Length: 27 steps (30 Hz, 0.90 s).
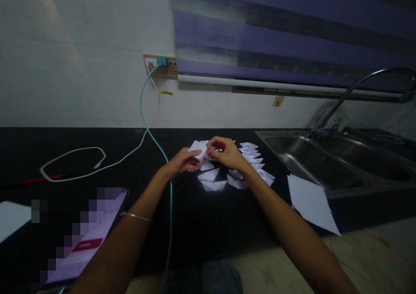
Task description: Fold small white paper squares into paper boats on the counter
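Note:
A small folded piece of white paper (196, 148) is held up over the dark countertop. My left hand (182, 161) grips it from the left, thumb across its face and fingers behind. At its right edge, the fingertips of my right hand (227, 152) pinch together and touch the paper; exactly what they grasp is hard to make out. Below and behind the hands lie several folded white paper boats (212, 185), some partly hidden by my right hand. A further row of paper boats (250, 153) stands just right of that hand.
A stack of white sheets (310, 201) lies beside the double steel sink (292, 155). A blue cable (170, 224) runs down past my left wrist. Left are a partly pixelated tablet (94, 237), a white cable (81, 179) and a red pen-like object (40, 179).

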Motion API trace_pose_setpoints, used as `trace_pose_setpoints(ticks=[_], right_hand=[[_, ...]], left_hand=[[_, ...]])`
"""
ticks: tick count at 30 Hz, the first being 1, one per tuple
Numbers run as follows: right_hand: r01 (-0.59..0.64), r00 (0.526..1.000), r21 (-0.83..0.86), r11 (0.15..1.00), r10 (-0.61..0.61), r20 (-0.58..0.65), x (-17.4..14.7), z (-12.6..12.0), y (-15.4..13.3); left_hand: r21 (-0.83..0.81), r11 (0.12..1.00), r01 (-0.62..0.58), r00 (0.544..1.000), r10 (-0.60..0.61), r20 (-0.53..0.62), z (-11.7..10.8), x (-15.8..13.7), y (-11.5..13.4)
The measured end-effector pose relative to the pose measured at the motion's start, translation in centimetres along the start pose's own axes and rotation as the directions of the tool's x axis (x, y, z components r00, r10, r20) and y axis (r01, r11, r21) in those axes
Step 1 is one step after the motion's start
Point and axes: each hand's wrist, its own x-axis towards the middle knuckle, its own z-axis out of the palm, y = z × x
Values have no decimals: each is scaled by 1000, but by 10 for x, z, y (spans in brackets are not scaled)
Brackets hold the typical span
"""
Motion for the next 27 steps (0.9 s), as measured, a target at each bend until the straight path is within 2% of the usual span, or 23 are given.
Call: trace_pose_setpoints(ticks=[4, 10, 14, 18, 20, 23, 27], right_hand=[[-15, 999, -23, 1000, 14, -50, 1, 0, 0], [-119, 983, 37, 992, 123, -134, 1, 1, -2], [-148, 985, 162, 976, 161, -68, 1, 1, -3], [-201, 973, 296, 934, 226, -52, 0, 5, -8], [-247, 965, 285, 926, 261, -12, -1, 6, -9], [-282, 959, 184, 942, 273, 75, -3, 5, -6], [-287, 956, 119, 950, 276, 101, -3, 0, 3]], left_hand=[[-8, 1000, -23, 1000, 23, 7, -1, 1, -2], [22, 999, -30, 999, 30, -20, -5, 4, -5], [25, 999, -31, 1000, 31, -4, -4, 2, -4], [52, 998, -28, 999, 26, 37, -1, 2, -4], [74, 997, -37, 998, 33, 56, 1, 1, -3], [138, 989, -55, 997, 46, 68, 5, -1, 0], [222, 973, -56, 996, 38, 80, 8, -3, 3]])
